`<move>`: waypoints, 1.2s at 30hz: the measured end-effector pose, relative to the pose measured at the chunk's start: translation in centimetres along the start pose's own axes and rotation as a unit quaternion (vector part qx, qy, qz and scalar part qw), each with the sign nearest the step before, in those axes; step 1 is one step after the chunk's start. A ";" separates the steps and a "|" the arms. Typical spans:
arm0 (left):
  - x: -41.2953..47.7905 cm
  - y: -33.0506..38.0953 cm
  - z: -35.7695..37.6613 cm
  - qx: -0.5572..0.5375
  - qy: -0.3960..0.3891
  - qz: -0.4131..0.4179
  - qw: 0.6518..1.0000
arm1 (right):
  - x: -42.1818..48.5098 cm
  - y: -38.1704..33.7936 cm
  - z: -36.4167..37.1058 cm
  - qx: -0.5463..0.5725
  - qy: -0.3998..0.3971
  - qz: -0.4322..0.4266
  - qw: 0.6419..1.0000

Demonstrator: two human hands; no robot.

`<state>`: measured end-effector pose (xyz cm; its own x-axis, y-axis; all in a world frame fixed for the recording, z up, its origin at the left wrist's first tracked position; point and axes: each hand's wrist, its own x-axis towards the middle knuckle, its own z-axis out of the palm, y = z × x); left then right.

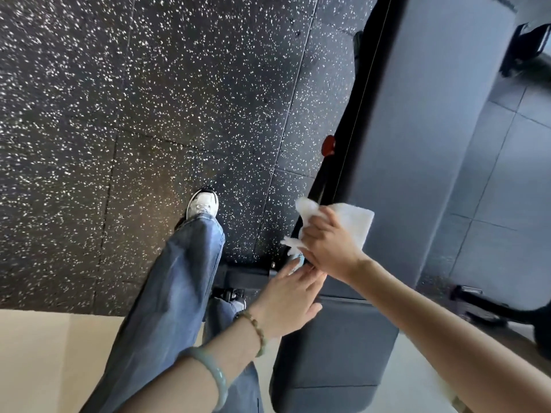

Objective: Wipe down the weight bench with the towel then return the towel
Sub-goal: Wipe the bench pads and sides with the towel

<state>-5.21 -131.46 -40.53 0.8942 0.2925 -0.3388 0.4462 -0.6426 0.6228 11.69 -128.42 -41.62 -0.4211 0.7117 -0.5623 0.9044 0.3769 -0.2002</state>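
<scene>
White towel (354, 222) on bench (417, 138) | right hand (328, 248) grips | left hand (286, 302) flat

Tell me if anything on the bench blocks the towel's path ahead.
Nothing visible does. The right hand grips the towel at the edge of the bench, and the pad beyond it shows bare. The left hand sits behind, nearer the person.

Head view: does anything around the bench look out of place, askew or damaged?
Nothing stands out. The bench looks intact, and the right hand grips the towel at the pad's edge. A small light-blue thing shows by the left hand, too hidden to identify.
</scene>
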 end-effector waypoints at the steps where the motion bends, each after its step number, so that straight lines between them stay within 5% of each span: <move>1: -0.9 0.4 0.7 0.007 0.008 0.000 1.000 | -0.1 -0.2 0.4 -0.002 0.006 -0.014 1.000; 6: -5.4 3.0 5.0 0.017 0.035 -0.017 0.999 | 2.1 3.7 -2.2 -0.081 0.081 0.067 0.991; 9: -7.8 4.6 7.6 0.021 0.048 -0.024 0.998 | 2.6 3.7 -3.1 -0.080 0.059 0.132 0.986; 21: -12.7 8.9 13.8 -0.036 0.076 -0.092 0.992 | -5.6 -10.3 6.4 -0.063 0.019 -0.059 0.996; 28: -15.1 10.3 16.9 -0.055 0.082 -0.096 0.990 | -3.8 -8.3 5.0 -0.099 0.018 0.055 0.993; 36: -16.8 10.0 16.9 -0.080 0.064 -0.068 0.992 | -8.9 -15.6 10.1 -0.068 -0.012 -0.070 0.995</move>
<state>-16.40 -154.83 -40.51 0.8180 0.4630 -0.3413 0.5537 -0.4729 0.6854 2.06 -146.61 -41.64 -0.5394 0.6324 -0.5560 0.8181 0.5501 -0.1680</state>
